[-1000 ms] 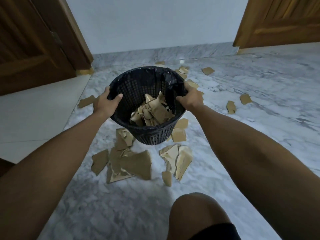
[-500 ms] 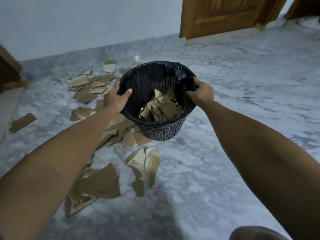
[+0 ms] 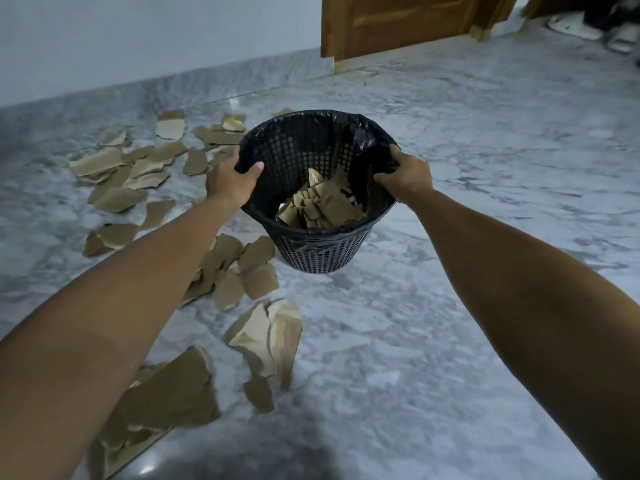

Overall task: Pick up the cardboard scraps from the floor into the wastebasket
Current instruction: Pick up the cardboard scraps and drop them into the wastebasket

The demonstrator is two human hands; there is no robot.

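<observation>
A black mesh wastebasket (image 3: 322, 252) with a dark liner stands in the middle of the view, tilted a little toward me. Brown cardboard scraps (image 3: 322, 206) lie in its bottom. My left hand (image 3: 230, 180) grips the rim on the left, thumb over the edge. On the right side of the rim my right hand (image 3: 407, 176) holds the liner and edge. Several torn cardboard scraps (image 3: 135, 174) are scattered on the marble floor to the left, more (image 3: 242, 268) lie just beside the basket's base, and larger pieces (image 3: 270, 337) lie nearer me.
The grey marble floor (image 3: 485, 188) stretches to the right of the basket. A pale wall (image 3: 138, 36) with a marble skirting runs along the back. A wooden door (image 3: 398, 22) stands at the back right, with dark objects (image 3: 620, 19) in the far right corner.
The basket, held in both hands, has shifted right across the floor, away from the scrap pile. The view has swung right too; the left door is out of sight and my knee is gone.
</observation>
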